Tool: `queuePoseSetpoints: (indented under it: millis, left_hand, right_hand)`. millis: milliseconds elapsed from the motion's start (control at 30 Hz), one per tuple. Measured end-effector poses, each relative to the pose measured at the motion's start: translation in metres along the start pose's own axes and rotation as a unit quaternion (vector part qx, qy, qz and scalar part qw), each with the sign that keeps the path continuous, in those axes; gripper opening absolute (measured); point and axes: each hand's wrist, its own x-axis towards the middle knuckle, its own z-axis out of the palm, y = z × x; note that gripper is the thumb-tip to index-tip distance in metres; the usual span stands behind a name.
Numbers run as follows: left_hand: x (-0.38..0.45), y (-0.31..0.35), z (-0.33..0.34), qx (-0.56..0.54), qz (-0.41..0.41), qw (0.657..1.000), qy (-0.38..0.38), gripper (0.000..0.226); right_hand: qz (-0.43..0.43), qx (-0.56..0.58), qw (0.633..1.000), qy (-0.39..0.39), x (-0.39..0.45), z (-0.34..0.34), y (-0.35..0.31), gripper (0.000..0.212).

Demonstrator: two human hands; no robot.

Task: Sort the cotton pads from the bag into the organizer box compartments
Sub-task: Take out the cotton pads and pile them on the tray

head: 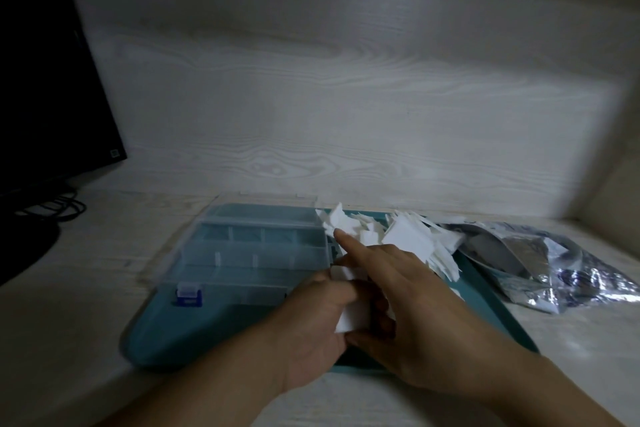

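Two hands over the near half of the teal tray [194, 343], both reaching in from the bottom edge, forearms angled up toward the middle.

Left hand [311, 319]: palm turned inward, fingers curled round a small stack of white cotton pads [351, 314], thumb side toward the tray's near rim. Stack held roughly upright, flat faces turned left and right, long axis running away from the near rim toward the far one. Number of pads in the stack not countable.

Right hand [398, 291]: back of hand up, crossing over the left, thumb pressed against the stack's lower edge, index finger stretched straight out toward the far-left and touching the loose pile of pads [391, 239] on the tray's far right part. Other fingers bent down behind the stack, their tips hidden.

Loose pile: many square pads, tilted and overlapping at all angles, too blurred to count.

One clear organizer box [252, 246] on the tray's left part, lid open and lying back beyond the far rim, long axis left to right, three rows of compartments, blue latch [187, 295] at the near-left corner. Compartment contents not clear.

One crumpled shiny bag [561, 263] on the tabletop just right of the tray, mouth toward the pile.

One dark monitor [48, 87], well left of the tray, cables at its base.
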Motion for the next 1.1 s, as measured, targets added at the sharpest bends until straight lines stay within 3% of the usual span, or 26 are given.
queuePoseSetpoints:
  millis: [333,833,900,967,1033,1100]
  left_hand:
    - [-0.002,0.000,0.006,0.027,-0.004,0.997,0.072,0.030]
    - [-0.003,-0.001,0.008,0.015,-0.014,0.997,0.079,0.020]
    - [-0.003,0.000,0.008,0.000,-0.009,0.996,0.088,0.021]
    - [-0.003,0.002,0.006,0.006,-0.006,0.995,0.103,0.018]
    - [-0.003,0.004,0.004,0.020,-0.011,0.993,0.113,0.015]
    - [-0.005,0.005,0.003,0.027,-0.020,0.994,0.105,0.014]
  right_hand:
    - [-0.005,0.031,0.999,0.025,-0.001,0.004,0.003,0.094]
    - [-0.032,0.023,0.998,0.047,-0.002,0.013,0.000,0.095]
    - [-0.015,0.077,0.995,0.063,-0.004,0.004,0.005,0.086]
    - [0.032,0.138,0.981,0.128,-0.005,-0.007,0.018,0.064]
    - [0.104,0.136,0.961,0.217,-0.004,-0.019,0.036,0.035]
    - [0.196,0.102,0.948,0.229,-0.004,-0.024,0.054,0.027]
